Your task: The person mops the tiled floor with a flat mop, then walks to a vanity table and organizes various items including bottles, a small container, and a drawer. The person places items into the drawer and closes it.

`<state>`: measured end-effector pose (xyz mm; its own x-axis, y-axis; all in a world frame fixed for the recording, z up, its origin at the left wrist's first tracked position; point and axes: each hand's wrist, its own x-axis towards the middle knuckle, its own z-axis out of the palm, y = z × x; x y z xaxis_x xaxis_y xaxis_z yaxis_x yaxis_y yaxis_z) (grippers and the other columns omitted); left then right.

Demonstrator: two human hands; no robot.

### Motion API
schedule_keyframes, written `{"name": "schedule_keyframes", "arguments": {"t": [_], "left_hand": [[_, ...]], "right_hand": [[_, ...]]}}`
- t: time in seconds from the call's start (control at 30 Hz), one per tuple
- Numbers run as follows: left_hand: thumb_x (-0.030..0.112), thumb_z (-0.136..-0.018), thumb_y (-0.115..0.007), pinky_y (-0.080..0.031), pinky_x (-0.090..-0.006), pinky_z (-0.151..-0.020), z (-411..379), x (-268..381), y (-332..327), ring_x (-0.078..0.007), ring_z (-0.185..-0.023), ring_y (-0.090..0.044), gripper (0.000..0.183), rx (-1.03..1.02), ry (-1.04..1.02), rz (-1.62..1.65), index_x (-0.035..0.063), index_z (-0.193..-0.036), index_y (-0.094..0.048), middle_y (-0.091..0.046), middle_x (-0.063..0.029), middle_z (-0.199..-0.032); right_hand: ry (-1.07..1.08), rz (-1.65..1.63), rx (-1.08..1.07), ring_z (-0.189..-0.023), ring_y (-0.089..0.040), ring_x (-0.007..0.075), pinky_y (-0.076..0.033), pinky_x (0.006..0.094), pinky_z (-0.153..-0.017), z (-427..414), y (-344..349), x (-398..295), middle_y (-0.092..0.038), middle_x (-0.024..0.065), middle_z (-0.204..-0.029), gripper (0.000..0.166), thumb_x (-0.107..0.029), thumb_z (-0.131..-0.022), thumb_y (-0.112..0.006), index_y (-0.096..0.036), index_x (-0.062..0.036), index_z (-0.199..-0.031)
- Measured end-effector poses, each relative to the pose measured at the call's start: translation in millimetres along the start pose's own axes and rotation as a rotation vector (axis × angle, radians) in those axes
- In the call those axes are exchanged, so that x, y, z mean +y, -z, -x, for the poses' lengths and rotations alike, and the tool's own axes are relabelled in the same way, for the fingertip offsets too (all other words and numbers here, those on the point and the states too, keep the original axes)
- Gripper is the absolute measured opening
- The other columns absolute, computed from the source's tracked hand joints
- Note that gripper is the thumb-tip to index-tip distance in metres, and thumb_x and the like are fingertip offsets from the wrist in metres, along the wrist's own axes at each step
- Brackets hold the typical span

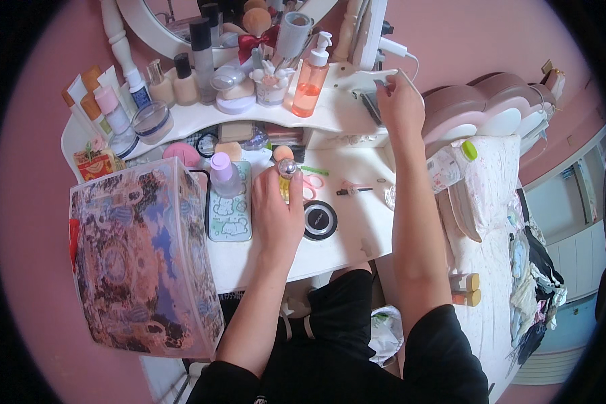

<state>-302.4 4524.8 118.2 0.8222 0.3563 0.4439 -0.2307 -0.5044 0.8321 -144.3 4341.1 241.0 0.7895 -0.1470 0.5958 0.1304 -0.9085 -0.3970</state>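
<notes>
My left hand [278,212] is closed around a small glass bottle [284,188] of yellow liquid with a round silvery cap [287,167]. It stays low over the white dressing table [283,262]. Just left of it stand a clear bottle with a lilac cap [224,174] and a pale green patterned tin [230,230]. A round black compact [320,220] lies to its right. My right hand [403,108] reaches to the right end of the raised shelf [333,108], above a dark flat item [371,108]. Whether its fingers pinch anything is unclear.
A large printed storage box [131,262] fills the table's left side. Pink scissors [310,187] and a small black-bladed tool [354,191] lie near the middle. An orange pump bottle [310,81] and a brush cup [270,88] stand on the shelf. A bed [480,262] adjoins at right.
</notes>
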Motion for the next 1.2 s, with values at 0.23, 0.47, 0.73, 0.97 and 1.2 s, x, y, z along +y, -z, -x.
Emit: {"name": "schedule_keyframes", "arguments": {"t": [0.23, 0.47, 0.73, 0.97, 1.2], "left_hand": [[0.021, -0.085, -0.071, -0.04, -0.0464, -0.1, 3.5, 3.3, 0.1, -0.0398, -0.117, -0.052, 0.06, 0.058, -0.033, -0.056, -0.0036, -0.133, -0.043, -0.056, -0.0249, -0.122], [0.008, -0.078, -0.076, -0.043, -0.0427, -0.102, 4.7, 5.4, 4.1, -0.0377, -0.122, -0.053, 0.073, 0.044, 0.015, -0.003, -0.0041, -0.138, -0.037, -0.054, -0.0253, -0.129], [0.022, -0.082, -0.073, -0.042, -0.0465, -0.097, 5.5, 3.2, -4.5, -0.0361, -0.109, -0.056, 0.057, 0.053, -0.179, -0.045, 0.0013, -0.13, -0.048, -0.058, -0.0175, -0.12], [0.018, -0.083, -0.071, -0.045, -0.0443, -0.089, 9.0, 2.8, -3.2, -0.0351, -0.102, -0.058, 0.039, -0.039, -0.146, -0.005, 0.0041, -0.117, -0.056, -0.063, -0.0129, -0.106], [0.014, -0.085, -0.069, -0.046, -0.0406, -0.086, 6.9, 1.1, -1.0, -0.0307, -0.096, -0.061, 0.035, -0.007, -0.147, 0.019, 0.0042, -0.116, -0.057, -0.065, -0.0085, -0.097]], "right_hand": [[0.143, -0.388, -0.455, -0.095, -0.065, 0.0359, -0.052, 0.041, -0.085, 82.2, 24.2, -51.6, -0.066, 0.0209, -0.109, 0.048, -0.038, -0.083, -0.073, -0.066, -0.0021, -0.113], [0.177, -0.582, -0.647, -0.078, -0.068, 0.0311, -0.053, 0.0383, -0.071, 138.7, 9.1, -71.0, -0.068, 0.0188, -0.094, 0.042, -0.028, -0.086, -0.071, -0.061, -0.0039, -0.119], [0.085, -0.431, 0.176, -0.064, -0.059, 0.0138, -0.049, 0.0288, -0.059, 85.2, 19.7, -32.1, -0.065, 0.0105, -0.078, 0.034, -0.021, -0.09, -0.07, -0.064, 0.0005, -0.115], [0.154, -0.353, 0.051, -0.091, -0.065, 0.0338, -0.051, 0.0391, -0.081, 24.0, -27.4, -8.2, -0.067, 0.022, -0.102, 0.051, -0.031, -0.085, -0.073, -0.06, 0.003, -0.121], [0.115, -0.367, 0.092, -0.097, -0.062, 0.0345, -0.049, 0.0417, -0.087, 38.0, -62.2, -21.5, -0.065, 0.0231, -0.107, 0.05, -0.029, -0.083, -0.072, -0.061, 0.0041, -0.118]]}}
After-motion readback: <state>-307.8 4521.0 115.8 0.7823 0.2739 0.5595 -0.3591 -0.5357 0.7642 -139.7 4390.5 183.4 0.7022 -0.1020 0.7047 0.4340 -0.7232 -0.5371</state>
